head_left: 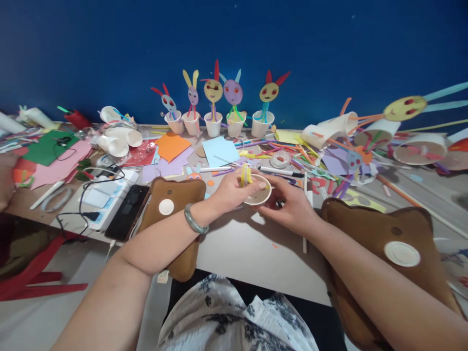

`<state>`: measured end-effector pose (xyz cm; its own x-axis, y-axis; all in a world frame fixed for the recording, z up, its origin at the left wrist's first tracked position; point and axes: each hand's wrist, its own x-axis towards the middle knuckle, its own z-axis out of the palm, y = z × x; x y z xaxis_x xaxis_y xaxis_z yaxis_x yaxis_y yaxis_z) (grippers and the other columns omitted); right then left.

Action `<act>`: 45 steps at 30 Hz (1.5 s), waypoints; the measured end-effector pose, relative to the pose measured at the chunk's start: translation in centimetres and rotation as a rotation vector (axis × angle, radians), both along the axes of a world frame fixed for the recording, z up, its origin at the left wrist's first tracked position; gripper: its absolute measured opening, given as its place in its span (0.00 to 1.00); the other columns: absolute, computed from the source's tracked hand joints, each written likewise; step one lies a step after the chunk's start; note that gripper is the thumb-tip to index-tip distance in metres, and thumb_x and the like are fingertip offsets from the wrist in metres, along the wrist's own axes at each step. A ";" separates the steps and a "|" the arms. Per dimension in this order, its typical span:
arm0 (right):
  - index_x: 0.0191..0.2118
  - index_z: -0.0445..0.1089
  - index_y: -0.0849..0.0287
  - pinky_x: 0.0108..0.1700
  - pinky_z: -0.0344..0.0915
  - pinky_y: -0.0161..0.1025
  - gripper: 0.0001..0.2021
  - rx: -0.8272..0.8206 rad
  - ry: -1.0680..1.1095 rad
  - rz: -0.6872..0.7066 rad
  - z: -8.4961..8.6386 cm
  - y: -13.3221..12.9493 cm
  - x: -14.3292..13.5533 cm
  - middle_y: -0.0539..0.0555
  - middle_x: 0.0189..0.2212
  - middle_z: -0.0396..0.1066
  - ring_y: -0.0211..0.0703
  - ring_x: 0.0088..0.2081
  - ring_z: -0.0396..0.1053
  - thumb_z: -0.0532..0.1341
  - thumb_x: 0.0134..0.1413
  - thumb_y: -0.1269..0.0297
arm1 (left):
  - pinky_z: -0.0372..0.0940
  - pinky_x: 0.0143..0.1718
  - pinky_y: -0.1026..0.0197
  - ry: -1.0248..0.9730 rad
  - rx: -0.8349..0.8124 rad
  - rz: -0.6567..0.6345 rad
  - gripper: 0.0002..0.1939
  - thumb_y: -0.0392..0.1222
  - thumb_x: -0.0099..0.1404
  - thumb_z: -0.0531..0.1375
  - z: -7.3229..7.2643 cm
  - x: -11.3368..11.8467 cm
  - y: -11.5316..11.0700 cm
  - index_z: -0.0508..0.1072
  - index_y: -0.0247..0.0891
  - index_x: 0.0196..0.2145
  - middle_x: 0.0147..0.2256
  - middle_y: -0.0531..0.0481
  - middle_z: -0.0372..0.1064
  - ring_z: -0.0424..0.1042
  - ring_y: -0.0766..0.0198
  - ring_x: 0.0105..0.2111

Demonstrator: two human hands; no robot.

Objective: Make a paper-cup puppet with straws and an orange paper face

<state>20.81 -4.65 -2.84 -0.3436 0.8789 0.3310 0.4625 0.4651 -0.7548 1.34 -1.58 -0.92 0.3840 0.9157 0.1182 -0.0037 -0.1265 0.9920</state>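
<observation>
A small white paper cup (259, 196) is held over the table's middle by both hands. My left hand (234, 187) pinches a yellow paper strip (244, 174) against the cup's rim, with the thumb across the rim. My right hand (290, 204) grips the cup from the right side and below. A green bangle (193, 220) sits on my left wrist. A black marker (281, 171) lies just behind the cup.
Several finished paper-cup bunny figures (214, 105) stand in a row at the back by the blue wall. Coloured paper sheets (171, 146), straws and tipped cups (119, 141) litter the table. Brown pads (171, 204) lie under both forearms. A power strip and phone (126, 212) sit at left.
</observation>
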 end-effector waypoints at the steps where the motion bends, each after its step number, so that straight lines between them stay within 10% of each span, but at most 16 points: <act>1: 0.61 0.69 0.53 0.33 0.75 0.45 0.29 -0.045 0.038 0.003 0.1 0.1 0.2 0.54 0.40 0.81 0.45 0.27 0.75 0.69 0.54 0.57 | 0.67 0.46 0.56 -0.033 -0.043 0.000 0.19 0.56 0.58 0.70 0.1 0.0 0.0 0.79 0.37 0.37 0.40 0.45 0.77 0.74 0.59 0.41; 6: 0.49 0.75 0.54 0.33 0.74 0.41 0.16 -0.148 0.237 -0.076 0.0 0.4 0.6 0.51 0.27 0.76 0.44 0.28 0.75 0.67 0.59 0.53 | 0.67 0.43 0.58 -0.082 -0.174 0.019 0.24 0.59 0.53 0.72 0.5 0.1 0.0 0.79 0.35 0.35 0.36 0.47 0.77 0.73 0.61 0.37; 18: 0.37 0.78 0.54 0.33 0.78 0.45 0.13 -0.099 0.369 -0.117 0.3 0.0 -0.4 0.56 0.41 0.80 0.41 0.27 0.76 0.68 0.59 0.49 | 0.66 0.43 0.59 -0.095 -0.155 -0.038 0.25 0.63 0.54 0.71 0.2 0.2 0.1 0.78 0.35 0.31 0.35 0.48 0.76 0.72 0.63 0.37; 23: 0.39 0.75 0.53 0.32 0.76 0.42 0.11 -0.047 0.374 -0.112 0.5 0.0 0.0 0.53 0.33 0.80 0.42 0.28 0.77 0.67 0.62 0.52 | 0.65 0.50 0.56 -0.109 0.017 -0.032 0.28 0.63 0.56 0.70 0.8 -0.3 -0.2 0.74 0.36 0.42 0.43 0.46 0.73 0.72 0.59 0.45; 29: 0.40 0.73 0.53 0.32 0.75 0.41 0.07 0.116 0.390 -0.132 0.7 -0.1 0.5 0.54 0.34 0.80 0.44 0.29 0.78 0.65 0.65 0.57 | 0.61 0.62 0.49 -0.147 0.167 -0.052 0.54 0.56 0.40 0.80 0.2 -0.5 0.1 0.59 0.45 0.60 0.61 0.40 0.63 0.66 0.49 0.61; 37: 0.42 0.71 0.51 0.40 0.76 0.41 0.07 0.526 -0.016 -0.058 2.1 0.2 1.8 0.55 0.41 0.82 0.49 0.41 0.81 0.62 0.62 0.72 | 0.65 0.59 0.45 -0.059 0.107 -0.168 0.42 0.50 0.43 0.79 -0.4 -0.3 0.7 0.72 0.34 0.54 0.52 0.38 0.75 0.73 0.46 0.54; 45: 0.41 0.68 0.51 0.39 0.75 0.39 0.08 0.543 -0.046 0.027 3.4 0.1 1.9 0.55 0.40 0.81 0.45 0.39 0.80 0.60 0.62 0.73 | 0.65 0.56 0.50 -0.180 -0.132 -0.262 0.41 0.47 0.41 0.80 -0.2 -0.7 0.1 0.74 0.37 0.52 0.49 0.42 0.75 0.73 0.51 0.51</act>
<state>22.72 -4.54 0.52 -0.3890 0.5760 0.7189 0.4718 0.7948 -0.3816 0.62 -1.52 -1.10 0.5917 0.8008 0.0926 -0.1960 0.0315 0.9801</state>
